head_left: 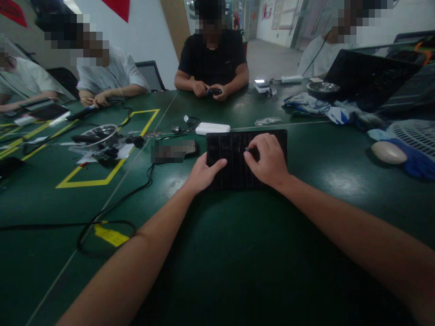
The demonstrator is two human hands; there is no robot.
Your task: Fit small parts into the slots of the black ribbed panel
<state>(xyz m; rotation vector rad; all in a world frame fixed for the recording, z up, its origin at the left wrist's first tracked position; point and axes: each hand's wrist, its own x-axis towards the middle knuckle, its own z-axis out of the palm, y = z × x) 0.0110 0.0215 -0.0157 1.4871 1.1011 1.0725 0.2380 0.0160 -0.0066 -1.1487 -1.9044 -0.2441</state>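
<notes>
A black, shallow, tray-like panel with molded ridges (234,174) lies on the green table in front of me. My left hand (203,174) grips its left edge, with the thumb on top and the other fingers hidden beneath or behind it. Over the right half of the panel, my right hand (270,158) is closed in a pinch. Between its thumb and forefinger shows a small dark piece (247,149), too small to name. Whether that piece touches the panel I cannot tell.
Behind the panel is a white box-like device (213,128); a blurred phone-like object (175,151) lies left. Black cables (136,186) cross the left side near a metal bowl (98,133). Gloves and a computer mouse (389,152) lie right. Several people sit around the table.
</notes>
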